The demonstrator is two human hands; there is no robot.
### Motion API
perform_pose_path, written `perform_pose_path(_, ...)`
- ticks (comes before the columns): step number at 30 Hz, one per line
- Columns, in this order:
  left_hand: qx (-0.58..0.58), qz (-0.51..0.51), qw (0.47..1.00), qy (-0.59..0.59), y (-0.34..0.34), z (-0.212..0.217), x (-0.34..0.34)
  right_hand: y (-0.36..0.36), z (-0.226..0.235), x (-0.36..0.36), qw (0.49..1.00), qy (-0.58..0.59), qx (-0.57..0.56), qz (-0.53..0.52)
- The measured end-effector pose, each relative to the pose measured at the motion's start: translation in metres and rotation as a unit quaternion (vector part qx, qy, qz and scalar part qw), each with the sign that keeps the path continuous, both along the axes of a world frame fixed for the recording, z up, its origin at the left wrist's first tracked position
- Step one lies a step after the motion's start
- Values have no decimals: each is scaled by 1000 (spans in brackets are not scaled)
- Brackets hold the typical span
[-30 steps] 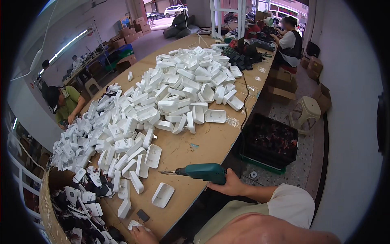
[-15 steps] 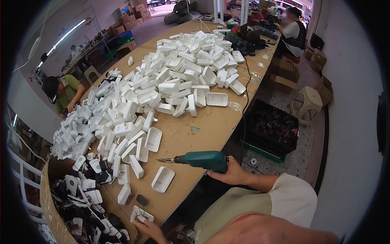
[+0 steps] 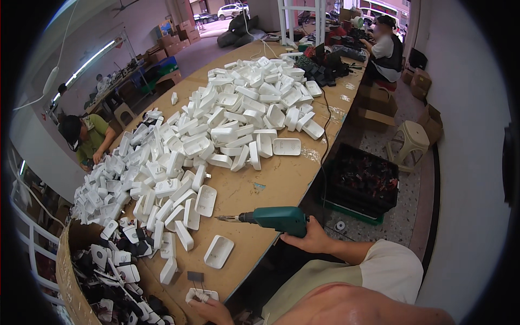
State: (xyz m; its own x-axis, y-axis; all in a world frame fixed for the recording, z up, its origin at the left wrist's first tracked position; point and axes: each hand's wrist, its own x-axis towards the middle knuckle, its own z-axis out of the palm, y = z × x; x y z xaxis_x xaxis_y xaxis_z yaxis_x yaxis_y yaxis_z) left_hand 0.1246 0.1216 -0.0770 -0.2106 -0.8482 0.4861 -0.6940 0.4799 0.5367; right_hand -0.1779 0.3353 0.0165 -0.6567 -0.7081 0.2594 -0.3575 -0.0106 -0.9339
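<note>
My right hand (image 3: pixel 313 239) is wrapped round the handle of a green pistol-shaped soldering iron (image 3: pixel 279 219). Its thin metal tip points left, over the table and above an open white plastic shell (image 3: pixel 219 251). At the table's near edge, my left hand (image 3: pixel 212 310) grips a small white plastic housing (image 3: pixel 212 294), partly covered by the fingers. A dark rectangular block (image 3: pixel 195 276) stands up from this housing on two thin leads. Iron and housing are well apart.
White shells (image 3: pixel 233 116) lie heaped along the brown table (image 3: pixel 244 187). A cardboard box (image 3: pixel 67 276) at lower left holds white and black parts. Right of the table stand a black crate (image 3: pixel 360 181) and a stool (image 3: pixel 407 138). Two people sit at the table's far sides.
My view has tilted, so the scene sits slightly lower. The left hand has moved a little right with the housing, and the dark block now faces me more squarely. Both grips stay the same.
</note>
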Motion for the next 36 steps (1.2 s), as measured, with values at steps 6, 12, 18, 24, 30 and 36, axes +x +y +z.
perform_pose_path(6, 28, -24, 996, 84, 33, 29, -33, 9, 9, 10, 997, -78, -12, -18)
perform_pose_path(12, -151, -13, 983, -99, 19, 19, -30, 5, -6, 1, 993, -92, -48, -54)
perform_pose_path(18, -115, 4, 989, -94, 8, 17, -46, 16, 8, -15, 976, -127, -67, -164)
perform_pose_path(24, -101, 25, 992, -75, 16, 22, -51, 12, 17, -24, 975, -115, -107, -159)
perform_pose_path(30, -138, 5, 990, -36, 14, 16, -45, -5, 27, -21, 974, -146, -141, -105)
perform_pose_path(36, -135, 18, 990, -27, 11, 12, -45, -22, 26, -22, 911, -376, -169, 0)
